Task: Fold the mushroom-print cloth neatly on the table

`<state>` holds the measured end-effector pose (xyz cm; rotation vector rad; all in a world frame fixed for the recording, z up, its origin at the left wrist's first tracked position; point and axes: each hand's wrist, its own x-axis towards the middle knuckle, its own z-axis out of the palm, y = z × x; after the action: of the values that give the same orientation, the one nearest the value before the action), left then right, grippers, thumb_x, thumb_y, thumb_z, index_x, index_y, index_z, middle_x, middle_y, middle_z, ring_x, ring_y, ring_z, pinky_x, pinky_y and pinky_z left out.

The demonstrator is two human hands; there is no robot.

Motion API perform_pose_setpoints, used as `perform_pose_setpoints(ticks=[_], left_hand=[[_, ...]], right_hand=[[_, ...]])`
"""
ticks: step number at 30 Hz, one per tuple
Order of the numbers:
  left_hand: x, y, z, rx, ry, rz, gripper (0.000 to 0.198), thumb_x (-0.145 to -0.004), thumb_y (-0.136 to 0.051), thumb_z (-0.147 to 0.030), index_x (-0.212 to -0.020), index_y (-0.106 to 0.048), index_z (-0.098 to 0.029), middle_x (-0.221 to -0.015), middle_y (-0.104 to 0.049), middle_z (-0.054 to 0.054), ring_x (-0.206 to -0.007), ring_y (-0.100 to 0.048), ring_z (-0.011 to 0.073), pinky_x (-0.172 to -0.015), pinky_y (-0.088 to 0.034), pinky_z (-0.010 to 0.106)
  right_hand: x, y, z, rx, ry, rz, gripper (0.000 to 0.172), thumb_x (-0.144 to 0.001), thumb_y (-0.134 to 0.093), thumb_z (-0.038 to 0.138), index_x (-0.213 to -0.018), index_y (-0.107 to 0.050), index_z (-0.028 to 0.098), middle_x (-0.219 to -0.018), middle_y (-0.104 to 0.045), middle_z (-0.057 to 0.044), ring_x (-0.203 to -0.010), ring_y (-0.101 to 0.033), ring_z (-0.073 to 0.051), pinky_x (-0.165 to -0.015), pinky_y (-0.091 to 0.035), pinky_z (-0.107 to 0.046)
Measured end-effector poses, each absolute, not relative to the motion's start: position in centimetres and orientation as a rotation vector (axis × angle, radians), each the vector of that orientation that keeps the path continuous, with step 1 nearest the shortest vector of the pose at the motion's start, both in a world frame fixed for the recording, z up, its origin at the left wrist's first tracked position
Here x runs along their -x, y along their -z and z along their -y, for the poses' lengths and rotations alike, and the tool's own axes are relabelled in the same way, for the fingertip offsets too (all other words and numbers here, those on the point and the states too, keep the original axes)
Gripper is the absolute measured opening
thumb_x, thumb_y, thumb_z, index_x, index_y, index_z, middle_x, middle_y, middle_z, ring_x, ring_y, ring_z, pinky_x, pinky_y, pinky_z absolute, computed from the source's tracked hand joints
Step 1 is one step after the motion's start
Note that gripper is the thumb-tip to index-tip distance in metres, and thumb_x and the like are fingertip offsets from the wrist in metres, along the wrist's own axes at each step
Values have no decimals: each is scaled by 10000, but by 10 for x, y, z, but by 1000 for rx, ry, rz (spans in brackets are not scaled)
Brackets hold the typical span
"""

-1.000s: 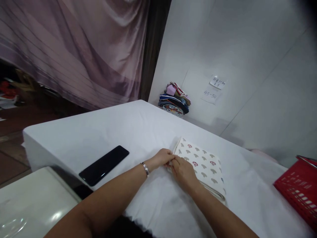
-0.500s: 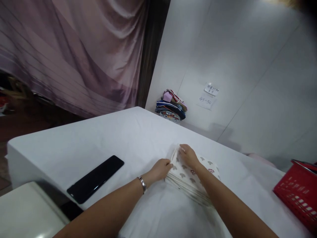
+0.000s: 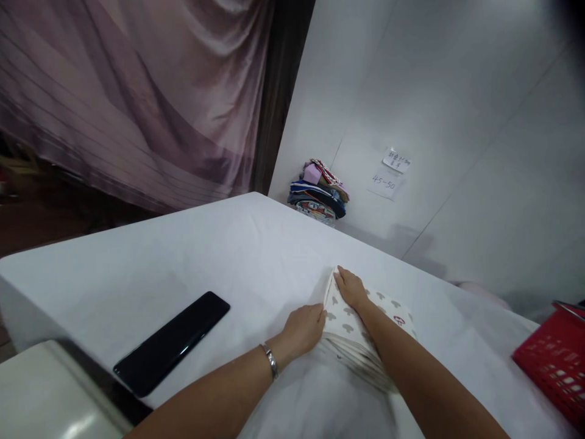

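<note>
So the hands were bunched together a second ago, now they're spread: left hand (image 3: 305,329) pinching the folded cloth (image 3: 340,322) at its near corner, right hand (image 3: 351,288) gripping the far one. It's on the white table (image 3: 247,244), between a black slab (image 3: 173,342) and red basket (image 3: 551,360). Cream, grey prints, layers kinda fanned.

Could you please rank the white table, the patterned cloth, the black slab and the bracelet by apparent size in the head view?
1. White table
2. Patterned cloth and black slab: unsure which looks larger, since the right forearm covers part of the cloth
3. Bracelet
</note>
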<state>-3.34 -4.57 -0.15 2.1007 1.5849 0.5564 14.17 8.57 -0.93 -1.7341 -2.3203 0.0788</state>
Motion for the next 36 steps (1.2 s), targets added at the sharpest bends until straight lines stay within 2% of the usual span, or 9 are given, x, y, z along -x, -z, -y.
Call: perform_pose_setpoints(ticks=[7, 12, 18, 23, 26, 30, 32, 36], left_hand=[[33, 2, 48, -2074, -517, -1594, 384, -912, -223, -328, -1157, -477, -176, -949, -667, 106, -838, -629, 244, -679, -427, 335], [34, 4, 47, -2049, -429, -1622, 413, -909, -221, -319, -1195, -468, -154, -958, -666, 128, -860, -629, 257, -693, -433, 346], [35, 6, 46, -2042, -385, -1638, 405, -909, -222, -356, -1099, -527, -170, -948, -673, 113, -859, -629, 258, -695, -438, 346], [39, -2, 41, -2013, -324, -1631, 412, -895, -257, -421, -903, -596, -188, -920, -676, 105, -857, -625, 263, -671, -428, 329], [41, -7, 37, -1996, -303, -1626, 416, -885, -271, -455, -885, -593, -192, -929, -672, 104, -853, -621, 263, -657, -417, 326], [42, -9, 35, -1982, -328, -1596, 432, -877, -272, -489, -869, -587, -194, -912, -671, 99, -832, -616, 255, -634, -397, 312], [43, -10, 36, -1968, -344, -1586, 432, -876, -272, -491, -855, -586, -195, -898, -670, 95, -816, -614, 248, -624, -388, 303], [44, -11, 36, -1940, -374, -1569, 421, -871, -282, -490, -804, -578, -199, -851, -666, 82, -775, -608, 239, -606, -376, 291]], right_hand=[[-141, 0, -86, 1779, -149, 2302, 493, -936, -240, 412, -1298, -451, 151, -1286, -527, -95, -1185, -462, -193, -967, -308, -290], [-135, -3, -89, 1860, -85, 2283, 476, -942, -188, 438, -1093, -575, 207, -1096, -634, -81, -1036, -550, -209, -843, -362, -315], [-131, 1, -85, 1876, 42, 2291, 444, -948, -181, 420, -1018, -561, 202, -1000, -646, -82, -973, -558, -204, -812, -350, -314], [-127, -5, -84, 1896, -24, 2287, 464, -949, -167, 399, -1116, -543, 185, -1106, -618, -111, -1045, -531, -222, -874, -340, -354], [-130, -13, -87, 1883, -91, 2307, 457, -939, -213, 429, -1203, -515, 209, -1199, -589, -75, -1093, -519, -198, -917, -340, -329], [-165, -28, -80, 1815, -132, 2334, 489, -921, -286, 451, -1321, -424, 207, -1351, -471, -49, -1231, -413, -176, -1009, -274, -293], [-195, -32, -69, 1851, -106, 2270, 493, -920, -294, 429, -1331, -416, 186, -1359, -457, -73, -1251, -389, -206, -1031, -247, -330], [-249, -22, -45, 2028, -137, 2056, 468, -903, -351, 413, -1269, -484, 154, -1267, -536, -125, -1190, -447, -249, -1002, -277, -393]])
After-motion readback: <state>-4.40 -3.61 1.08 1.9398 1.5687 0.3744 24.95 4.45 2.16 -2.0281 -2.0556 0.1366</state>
